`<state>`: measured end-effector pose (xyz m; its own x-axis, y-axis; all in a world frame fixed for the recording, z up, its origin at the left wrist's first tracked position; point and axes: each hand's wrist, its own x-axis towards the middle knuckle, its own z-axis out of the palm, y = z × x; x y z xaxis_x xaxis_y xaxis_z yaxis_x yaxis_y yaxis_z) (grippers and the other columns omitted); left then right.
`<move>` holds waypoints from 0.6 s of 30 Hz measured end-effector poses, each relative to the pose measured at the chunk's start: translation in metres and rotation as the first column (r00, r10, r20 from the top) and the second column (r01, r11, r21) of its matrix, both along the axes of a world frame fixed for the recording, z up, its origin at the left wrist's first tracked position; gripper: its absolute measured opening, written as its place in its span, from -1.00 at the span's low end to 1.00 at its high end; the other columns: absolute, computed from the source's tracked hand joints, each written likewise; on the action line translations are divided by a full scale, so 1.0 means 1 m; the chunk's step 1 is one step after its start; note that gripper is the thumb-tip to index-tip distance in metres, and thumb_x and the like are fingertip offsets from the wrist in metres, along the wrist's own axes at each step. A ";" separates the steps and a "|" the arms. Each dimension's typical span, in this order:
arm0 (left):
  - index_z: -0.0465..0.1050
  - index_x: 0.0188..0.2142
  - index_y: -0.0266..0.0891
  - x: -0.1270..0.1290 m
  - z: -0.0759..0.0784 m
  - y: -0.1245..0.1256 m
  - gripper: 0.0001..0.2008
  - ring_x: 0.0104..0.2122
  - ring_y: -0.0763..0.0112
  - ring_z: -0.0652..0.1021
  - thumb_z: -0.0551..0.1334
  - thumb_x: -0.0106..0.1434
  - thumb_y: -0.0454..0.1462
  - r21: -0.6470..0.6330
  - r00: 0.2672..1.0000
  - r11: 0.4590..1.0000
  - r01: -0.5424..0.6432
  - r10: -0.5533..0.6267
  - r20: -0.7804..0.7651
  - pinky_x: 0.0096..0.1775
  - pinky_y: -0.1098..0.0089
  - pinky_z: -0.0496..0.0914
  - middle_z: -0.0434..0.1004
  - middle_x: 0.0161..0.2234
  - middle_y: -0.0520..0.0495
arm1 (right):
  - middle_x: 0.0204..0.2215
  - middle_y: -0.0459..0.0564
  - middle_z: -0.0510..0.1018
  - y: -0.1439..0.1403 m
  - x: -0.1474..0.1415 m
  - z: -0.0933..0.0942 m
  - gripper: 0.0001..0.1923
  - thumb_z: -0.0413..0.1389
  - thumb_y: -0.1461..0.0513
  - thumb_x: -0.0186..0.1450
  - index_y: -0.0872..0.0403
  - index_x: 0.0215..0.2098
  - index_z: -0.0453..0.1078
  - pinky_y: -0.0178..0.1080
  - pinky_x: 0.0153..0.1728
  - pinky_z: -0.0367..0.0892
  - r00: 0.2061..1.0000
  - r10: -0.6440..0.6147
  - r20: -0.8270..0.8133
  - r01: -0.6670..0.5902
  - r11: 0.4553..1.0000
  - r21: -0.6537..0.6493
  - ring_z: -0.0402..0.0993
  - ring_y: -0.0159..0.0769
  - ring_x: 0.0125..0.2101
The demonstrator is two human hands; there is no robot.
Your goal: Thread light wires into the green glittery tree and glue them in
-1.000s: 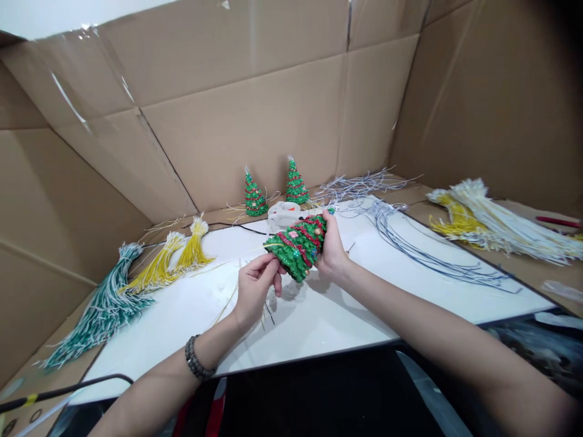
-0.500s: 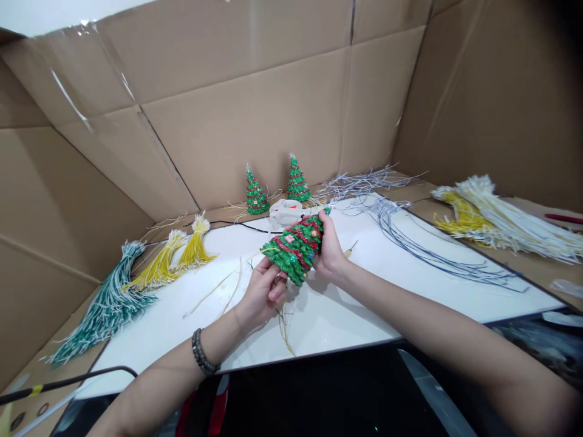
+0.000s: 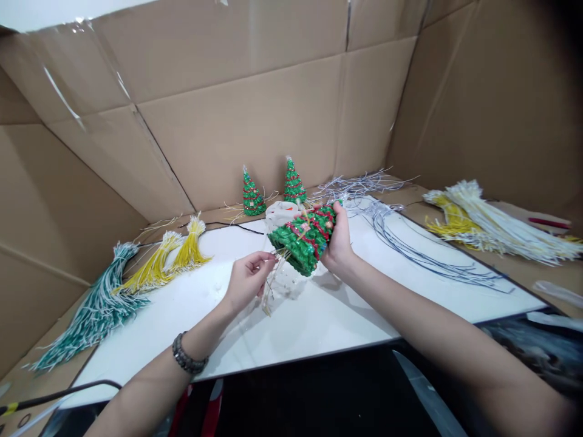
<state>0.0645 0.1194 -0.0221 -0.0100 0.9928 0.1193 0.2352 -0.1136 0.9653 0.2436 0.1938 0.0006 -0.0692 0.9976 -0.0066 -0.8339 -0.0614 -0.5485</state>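
A small green Christmas tree with red garland and little ornaments is held tilted above the white board, its base toward the left. My right hand wraps round the tree near its narrow top. Thin pale wires hang out of the tree's base. At that base, my left hand has thumb and fingers pinched together on the wires. Part of the tree's top is hidden behind my right fingers.
Two similar trees stand by the cardboard wall, behind a white roll. Yellow wire bundles and a green wire bundle lie left. Grey wires and white wires lie right on the board and cardboard.
My left hand has moved from supporting the tree's base to pinching the wires below it. The tree has shifted slightly right and tipped, so its underside shows more.
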 end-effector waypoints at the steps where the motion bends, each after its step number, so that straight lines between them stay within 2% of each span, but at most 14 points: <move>1: 0.52 -0.35 -0.25 -0.008 0.002 0.004 -0.66 -0.80 0.55 0.26 0.32 0.13 0.00 0.044 0.995 0.999 -0.029 0.033 -0.092 -0.69 0.50 0.08 0.21 -0.75 0.18 | -0.52 -0.13 0.62 0.002 0.002 0.001 -0.64 0.05 -0.12 0.23 -0.03 -0.40 0.39 -0.05 -0.26 0.54 1.000 -0.005 -0.014 0.005 1.000 0.002 0.60 -0.16 -0.42; 3: 0.56 -0.35 -0.24 -0.025 0.007 0.014 -0.74 -0.75 0.53 0.27 0.26 0.18 -0.08 0.186 0.949 0.978 -0.095 0.145 -0.281 -0.61 0.48 0.11 0.22 -0.73 0.15 | -0.52 -0.13 0.61 0.005 0.006 0.002 -0.65 0.04 -0.11 0.22 -0.04 -0.42 0.38 -0.04 -0.26 0.53 0.999 -0.027 -0.035 0.027 1.000 0.012 0.60 -0.15 -0.41; 5: 0.58 -0.38 -0.23 -0.040 0.011 0.024 -0.80 -0.67 0.50 0.29 0.24 0.17 -0.17 0.335 0.834 0.937 -0.095 0.259 -0.487 -0.51 0.46 0.14 0.24 -0.72 0.13 | -0.52 -0.13 0.61 0.006 0.008 0.004 -0.66 0.04 -0.10 0.21 -0.04 -0.43 0.37 -0.05 -0.26 0.53 0.998 -0.042 -0.036 0.043 0.999 0.022 0.60 -0.15 -0.38; 6: 0.59 -0.38 -0.23 -0.046 0.013 0.027 -0.81 -0.65 0.48 0.31 0.23 0.16 -0.20 0.355 0.773 0.930 -0.094 0.293 -0.563 -0.48 0.45 0.15 0.28 -0.71 0.11 | -0.51 -0.12 0.61 0.006 0.008 0.004 -0.66 0.05 -0.10 0.21 -0.04 -0.43 0.36 -0.05 -0.25 0.53 0.999 -0.044 -0.031 0.045 0.999 0.030 0.61 -0.14 -0.36; 8: 0.60 -0.36 -0.22 -0.052 0.014 0.030 -0.81 -0.62 0.44 0.36 0.20 0.15 -0.25 0.348 0.681 0.931 -0.111 0.326 -0.656 -0.45 0.43 0.17 0.35 -0.67 0.08 | -0.51 -0.12 0.60 0.005 0.008 0.004 -0.66 0.06 -0.11 0.19 -0.04 -0.41 0.35 -0.04 -0.23 0.52 0.999 -0.041 -0.022 0.042 0.998 0.053 0.62 -0.12 -0.32; 10: 0.61 -0.28 -0.21 -0.048 0.014 0.026 -0.78 -0.58 0.42 0.39 0.19 0.15 -0.27 0.402 0.659 0.906 -0.134 0.384 -0.647 -0.42 0.42 0.20 0.37 -0.64 0.07 | -0.51 -0.13 0.60 0.004 0.006 0.004 -0.66 0.09 -0.12 0.17 -0.05 -0.40 0.34 -0.03 -0.20 0.52 0.999 -0.043 -0.012 0.044 0.995 0.084 0.62 -0.11 -0.29; 12: 0.60 -0.21 -0.20 -0.036 0.013 0.016 -0.75 -0.58 0.45 0.36 0.19 0.17 -0.27 0.526 0.720 0.840 -0.130 0.445 -0.533 -0.41 0.43 0.22 0.32 -0.63 0.10 | -0.51 -0.14 0.59 0.002 0.004 0.003 -0.66 0.10 -0.12 0.17 -0.05 -0.40 0.33 -0.03 -0.18 0.51 0.998 -0.059 0.001 0.058 0.991 0.118 0.62 -0.11 -0.26; 13: 0.60 -0.21 -0.20 -0.027 0.012 0.010 -0.77 -0.60 0.48 0.32 0.20 0.19 -0.25 0.576 0.784 0.809 -0.119 0.432 -0.445 -0.43 0.44 0.22 0.28 -0.65 0.11 | -0.52 -0.14 0.58 0.001 0.003 0.003 -0.66 0.10 -0.12 0.17 -0.05 -0.40 0.32 -0.03 -0.17 0.51 0.998 -0.065 0.010 0.064 0.989 0.132 0.62 -0.10 -0.25; 14: 0.60 -0.26 -0.20 -0.018 0.010 0.003 -0.81 -0.63 0.51 0.27 0.22 0.20 -0.24 0.585 0.853 0.804 -0.106 0.376 -0.363 -0.45 0.45 0.22 0.24 -0.67 0.13 | -0.53 -0.14 0.58 0.000 0.001 0.002 -0.66 0.10 -0.13 0.18 -0.05 -0.40 0.32 -0.03 -0.17 0.51 0.997 -0.069 0.019 0.066 0.988 0.138 0.62 -0.10 -0.24; 16: 0.58 -0.31 -0.22 -0.001 0.007 -0.008 -0.84 -0.65 0.55 0.25 0.27 0.20 -0.19 0.478 0.963 0.875 -0.079 0.190 -0.190 -0.52 0.46 0.19 0.32 -0.64 0.10 | -0.54 -0.14 0.58 -0.003 -0.001 0.002 -0.65 0.10 -0.13 0.20 -0.05 -0.39 0.34 -0.03 -0.19 0.52 0.997 -0.066 0.036 0.061 0.989 0.133 0.63 -0.10 -0.25; 18: 0.54 -0.28 -0.22 0.013 0.004 -0.015 -0.77 -0.72 0.59 0.23 0.33 0.18 -0.10 0.301 0.998 0.952 -0.058 0.044 0.055 -0.61 0.48 0.13 0.29 -0.67 0.15 | -0.54 -0.14 0.58 -0.006 -0.004 0.001 -0.64 0.10 -0.14 0.21 -0.05 -0.37 0.35 -0.04 -0.20 0.53 0.997 -0.055 0.046 0.049 0.991 0.122 0.63 -0.11 -0.27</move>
